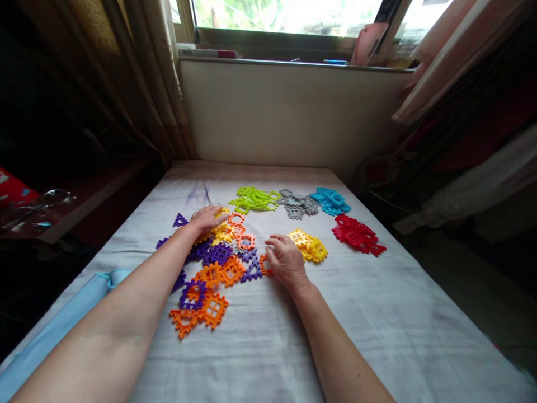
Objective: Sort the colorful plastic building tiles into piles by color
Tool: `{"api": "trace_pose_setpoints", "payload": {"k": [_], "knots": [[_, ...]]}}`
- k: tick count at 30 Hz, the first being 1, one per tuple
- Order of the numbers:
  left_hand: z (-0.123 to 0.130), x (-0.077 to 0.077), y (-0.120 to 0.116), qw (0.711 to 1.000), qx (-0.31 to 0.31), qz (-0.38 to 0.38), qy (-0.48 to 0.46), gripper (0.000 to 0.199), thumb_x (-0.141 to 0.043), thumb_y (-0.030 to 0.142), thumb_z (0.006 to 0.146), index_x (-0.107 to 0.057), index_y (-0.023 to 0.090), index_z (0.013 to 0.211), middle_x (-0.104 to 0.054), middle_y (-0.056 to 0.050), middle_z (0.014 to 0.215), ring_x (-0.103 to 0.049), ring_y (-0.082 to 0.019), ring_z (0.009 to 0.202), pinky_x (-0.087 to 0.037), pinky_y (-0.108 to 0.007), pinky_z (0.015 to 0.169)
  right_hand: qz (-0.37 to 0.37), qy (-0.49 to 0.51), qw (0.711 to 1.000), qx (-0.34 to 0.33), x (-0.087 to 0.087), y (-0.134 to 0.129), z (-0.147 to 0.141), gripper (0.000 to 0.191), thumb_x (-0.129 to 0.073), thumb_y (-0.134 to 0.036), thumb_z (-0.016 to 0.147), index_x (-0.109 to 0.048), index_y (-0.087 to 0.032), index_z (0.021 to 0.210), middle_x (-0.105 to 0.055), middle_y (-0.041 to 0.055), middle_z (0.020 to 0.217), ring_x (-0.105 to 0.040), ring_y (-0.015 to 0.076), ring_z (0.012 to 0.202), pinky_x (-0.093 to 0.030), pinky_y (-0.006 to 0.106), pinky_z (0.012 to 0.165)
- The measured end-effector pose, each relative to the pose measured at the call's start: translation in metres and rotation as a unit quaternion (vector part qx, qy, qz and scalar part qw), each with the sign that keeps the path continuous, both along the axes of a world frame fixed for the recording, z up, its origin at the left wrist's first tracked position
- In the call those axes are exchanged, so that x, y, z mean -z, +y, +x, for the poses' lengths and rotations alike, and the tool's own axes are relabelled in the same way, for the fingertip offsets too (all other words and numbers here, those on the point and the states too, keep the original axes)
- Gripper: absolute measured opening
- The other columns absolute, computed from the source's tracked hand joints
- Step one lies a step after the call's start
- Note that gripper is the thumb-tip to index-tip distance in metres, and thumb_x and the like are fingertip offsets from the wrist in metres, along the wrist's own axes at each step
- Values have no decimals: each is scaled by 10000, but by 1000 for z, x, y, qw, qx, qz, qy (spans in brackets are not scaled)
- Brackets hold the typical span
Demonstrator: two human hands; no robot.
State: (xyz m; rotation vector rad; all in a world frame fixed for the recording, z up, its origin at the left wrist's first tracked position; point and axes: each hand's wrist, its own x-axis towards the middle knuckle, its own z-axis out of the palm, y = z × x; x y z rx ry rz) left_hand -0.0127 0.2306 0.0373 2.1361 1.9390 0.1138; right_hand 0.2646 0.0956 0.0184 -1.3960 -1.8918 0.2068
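Note:
My left hand reaches over the far left of a mixed heap, fingers stretched out on yellow interlocking tile pieces. Its fingertips are partly hidden among them. My right hand hovers or rests at the heap's right side, fingers bent and apart, beside an orange tile piece that it partly covers; I cannot tell whether they touch. The heap also has purple tile pieces, orange tile pieces and light-orange tile pieces. Just right of my right hand lies a yellow pile.
Sorted by colour, a lime-green pile, a grey pile, a blue pile and a red pile lie farther back and right on the pale sheet. Light-blue cloth lies along the left edge. A wall stands behind.

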Motion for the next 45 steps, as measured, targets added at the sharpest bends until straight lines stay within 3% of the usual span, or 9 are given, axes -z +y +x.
{"api": "trace_pose_setpoints", "payload": {"k": [7,12,16,23,27,31,35,39,45], "knots": [[14,-5,-37,995,82,7,-57,648,-515,652,793,-624,269,1305,-497,-46,1510,-406,-275,1421,-249,-396,1204,-30,-20,999,-6,9,-2,-6,215,-567,-181,854,-757,-221,946,-719,86,1097,-631,241,1029,-495,395,962],[14,-15,-70,986,105,10,-130,651,-507,667,784,-672,230,1238,-659,-66,1329,-584,-253,1261,-416,-348,1101,-41,-30,999,-12,5,-4,-7,205,-568,-194,868,-760,-224,933,-722,87,1095,-625,238,1042,-480,394,980],[2,-22,-75,980,68,9,-187,682,-386,697,837,-682,199,1196,-743,-74,1149,-707,-221,1019,-548,-323,914,-48,-30,998,-16,4,-5,-6,201,-562,-216,886,-759,-230,927,-729,77,1081,-629,232,1035,-482,382,972],[3,-18,-68,986,26,54,-157,611,-603,596,716,-712,166,1137,-658,-140,1311,-545,-324,1303,-362,-432,1148,-56,-15,998,-17,5,-3,-5,212,-554,-213,884,-761,-223,929,-729,83,1076,-630,230,1035,-484,372,970],[19,-13,-84,986,41,46,-155,545,-540,554,778,-706,199,1156,-677,-95,1295,-594,-273,1252,-414,-377,1109,-63,-11,998,-21,4,-4,-4,203,-562,-230,890,-760,-217,936,-729,84,1086,-631,230,1046,-483,368,972],[17,-22,-110,981,30,74,-176,578,-460,551,833,-663,197,1242,-668,-80,1312,-606,-243,1234,-435,-350,1091,-75,-10,997,-22,1,-3,-2,198,-568,-219,882,-751,-212,959,-738,76,1064,-639,222,1035,-483,351,966],[9,-34,-137,947,-7,111,-301,567,-446,601,853,-697,197,1161,-739,-81,1139,-690,-235,1044,-537,-368,954,-97,-24,995,-13,-8,-3,-3,227,-559,-223,881,-744,-215,1014,-746,79,1038,-657,226,1001,-499,347,929],[4,-33,-161,900,-55,137,-410,563,-499,605,849,-689,166,1147,-740,-106,1105,-712,-226,944,-579,-374,857,-77,-42,996,-34,-21,0,-17,304,-567,-247,886,-708,-220,1153,-727,86,1157,-643,243,1087,-475,381,987],[-20,-10,-190,880,-168,256,-363,408,-535,510,843,-699,212,1068,-763,-48,1037,-713,-217,965,-562,-371,928,-106,-97,986,-89,-31,17,-56,413,-597,-274,884,-627,-248,1296,-665,83,1312,-590,248,1207,-457,406,1031]]}}
